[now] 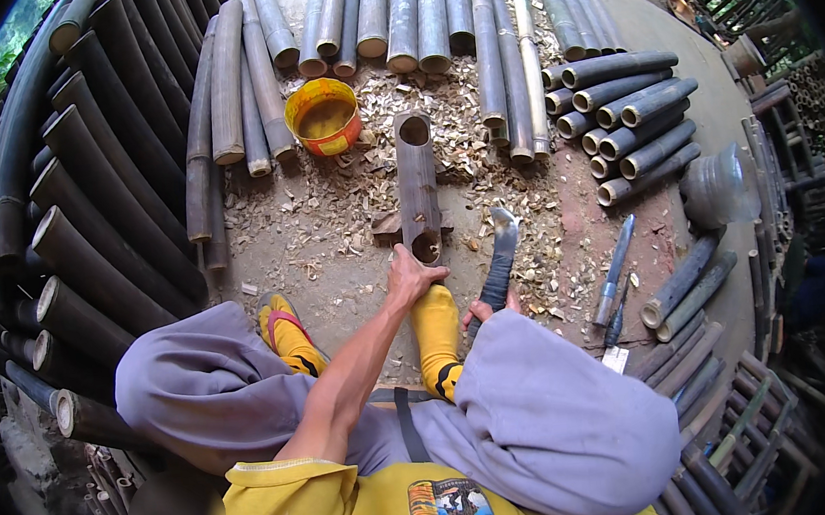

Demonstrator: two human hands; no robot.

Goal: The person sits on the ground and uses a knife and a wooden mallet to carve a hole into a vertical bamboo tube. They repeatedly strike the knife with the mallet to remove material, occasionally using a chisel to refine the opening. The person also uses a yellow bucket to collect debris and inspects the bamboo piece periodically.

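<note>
A dark bamboo length (417, 186) with two round openings cut in its upper side lies pointing away from me, over a small wood block (387, 227). My left hand (416, 276) grips its near end, thumb stretched toward the right. My foot in a yellow sock (435, 324) is right by that end. Low beside my right knee, my right hand (491, 307) is closed round the dark-wrapped handle of a hatchet-like blade tool (504, 240). Its pale grey end points up and away, apart from the bamboo. The knee partly hides that hand.
Wood chips (462, 145) litter the floor. A yellow and red bucket (324, 118) stands beyond on the left. Bamboo poles (101, 177) lean at left; cut bamboo pieces (625, 102) are stacked at right. A blue-grey tube-like tool (616, 269) lies near a large clear jar (720, 186).
</note>
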